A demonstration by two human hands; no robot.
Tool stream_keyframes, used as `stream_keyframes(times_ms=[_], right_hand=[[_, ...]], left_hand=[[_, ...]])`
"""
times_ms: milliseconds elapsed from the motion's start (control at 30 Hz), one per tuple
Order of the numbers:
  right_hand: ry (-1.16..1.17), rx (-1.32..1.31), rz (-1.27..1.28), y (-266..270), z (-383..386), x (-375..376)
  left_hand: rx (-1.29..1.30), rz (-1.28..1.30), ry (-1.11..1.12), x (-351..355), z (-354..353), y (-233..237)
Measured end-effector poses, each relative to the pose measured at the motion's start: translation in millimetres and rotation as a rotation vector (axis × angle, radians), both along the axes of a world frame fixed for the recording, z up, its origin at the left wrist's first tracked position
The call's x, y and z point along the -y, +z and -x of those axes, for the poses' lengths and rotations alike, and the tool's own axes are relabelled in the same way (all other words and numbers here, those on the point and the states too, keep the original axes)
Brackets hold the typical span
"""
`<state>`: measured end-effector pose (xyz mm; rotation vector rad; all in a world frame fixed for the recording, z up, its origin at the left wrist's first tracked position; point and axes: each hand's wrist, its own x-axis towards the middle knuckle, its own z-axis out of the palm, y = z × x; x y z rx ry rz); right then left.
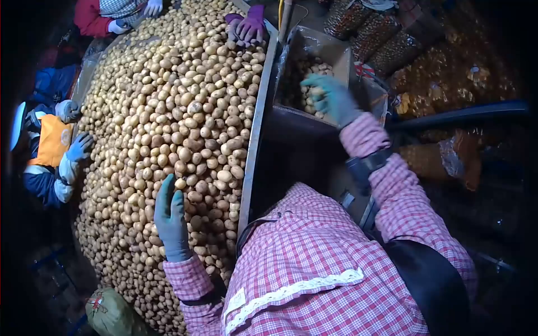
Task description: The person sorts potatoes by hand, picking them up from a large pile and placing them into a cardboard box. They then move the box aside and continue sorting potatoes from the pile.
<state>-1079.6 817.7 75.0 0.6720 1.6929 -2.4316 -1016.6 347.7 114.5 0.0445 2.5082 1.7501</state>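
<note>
Potatoes [185, 106] cover the wide sorting table in a deep heap. My left hand [171, 218], in a grey glove with green fingers, rests over the heap with thumb and fingers apart and nothing held. Out to the right, my right hand [330, 98] in a matching glove reaches over a plastic-lined box [339, 53]. Its fingers are spread and slightly blurred. Pale potatoes [311, 103] lie inside that box, below and beside the fingers.
A metal edge [259, 123] runs between the heap and my body. Other people's gloved hands work at the heap: purple gloves [249, 27] at the far end, blue gloves [80, 147] at the left. Filled net sacks [372, 33] lie beyond the box. A dark bar [459, 116] crosses at right.
</note>
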Motion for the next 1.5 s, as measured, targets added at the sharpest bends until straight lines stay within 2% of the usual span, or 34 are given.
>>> stream_keyframes(times_ms=[33,67,100,133,167,233,267,333,367,433,467,500,567,600,633,667,700,767,833,900,933,967,1033,1133,1233,1267,1367,1400,1500], right_hand=[[-0.169,0.081,-0.259,10.7,-12.3,-30.5],[-0.323,0.028,-0.351,18.6,-29.5,-54.3],[-0.317,0.035,-0.38,-1.3,-35.5,-108.6],[-0.389,-0.033,-0.294,-2.5,-46.5,-136.9],[-0.506,-0.044,-0.312,-6.6,-55.3,-158.3],[-0.394,0.04,-0.188,-55.0,-69.4,-270.5],[-0.388,0.044,-0.296,-57.8,-69.4,-272.5],[-0.143,0.242,-0.669,-93.8,-55.9,-341.5],[-0.218,0.108,-0.516,-92.1,-40.4,-322.6],[-0.229,-0.037,-0.51,-104.4,18.6,-290.8],[-0.086,-0.115,-0.565,-95.9,44.4,-251.8],[0.053,-0.189,-0.62,-70.2,69.8,-181.2],[0.293,-0.269,-0.536,-11.1,108.2,-27.7],[0.375,-0.29,-0.447,5.6,123.1,36.3],[0.518,-0.276,-0.313,10.8,137.9,88.8],[0.598,-0.273,-0.302,28.8,138.2,147.2],[0.671,-0.292,-0.267,45.5,133.1,201.3],[0.873,-0.481,-0.26,37.4,132.6,281.0],[1.064,-0.656,-0.259,27.1,120.1,334.6],[1.23,-0.79,-0.363,21.4,100.8,362.0],[1.311,-0.834,-0.444,7.2,95.5,370.7],[1.274,-1.272,-0.609,-8.5,99.0,377.7],[1.226,-1.503,-0.73,-11.1,100.6,378.6],[1.466,-0.873,-0.509,-0.3,113.7,381.6],[1.302,-0.875,-0.671,22.6,157.1,405.4],[1.319,-0.863,-0.758,23.7,175.3,423.5],[1.428,-0.891,-0.979,21.6,201.3,474.7],[1.507,-0.853,-1.169,25.3,201.5,490.8],[1.596,-0.844,-1.286,24.4,202.6,514.6]], left_hand=[[-0.003,0.002,0.004,-0.7,0.2,-0.7],[-0.008,0.005,0.016,-0.9,0.3,-3.2],[-0.013,0.01,0.038,-0.1,-0.1,-5.3],[-0.032,0.037,0.058,0.5,-0.8,-5.0],[-0.062,0.053,0.063,4.5,-2.0,-7.4],[-0.132,0.131,0.099,25.4,-6.6,-25.3],[-0.168,0.221,0.128,31.6,-10.5,-23.6],[-0.06,0.08,0.26,42.1,-18.3,-15.3],[-0.036,0.002,0.324,50.0,-20.0,-12.3],[-0.059,0.135,0.414,69.8,-24.7,-2.7],[-0.091,0.255,0.451,77.6,-25.0,2.4],[-0.08,0.269,0.499,82.9,-22.9,6.8],[-0.072,0.38,0.539,91.1,-5.4,5.6],[-0.204,0.571,0.503,97.0,8.5,-8.8],[-0.269,0.573,0.426,96.0,24.7,-18.0],[-0.41,0.697,0.379,86.6,39.3,-26.6],[-0.45,0.742,0.309,76.0,52.7,-31.7],[-0.336,0.998,0.31,47.6,55.7,-42.3],[-0.271,1.068,0.345,54.5,40.2,-32.5],[-0.013,0.994,0.482,87.3,19.9,-38.7],[0.031,1.132,0.498,109.2,2.7,-55.0],[0.006,1.171,0.554,113.6,-14.5,-56.6],[0.013,1.199,0.557,122.0,-35.8,-53.1],[0.073,1.15,0.674,137.7,-63.4,-60.0],[0.066,1.033,0.772,136.4,-75.9,-63.9],[0.044,0.903,0.752,133.3,-69.9,-66.8],[0.11,1.142,0.79,101.7,-45.2,-91.4],[0.034,1.179,0.827,96.9,-43.6,-99.1],[0.009,1.154,0.864,93.3,-41.3,-98.2]])
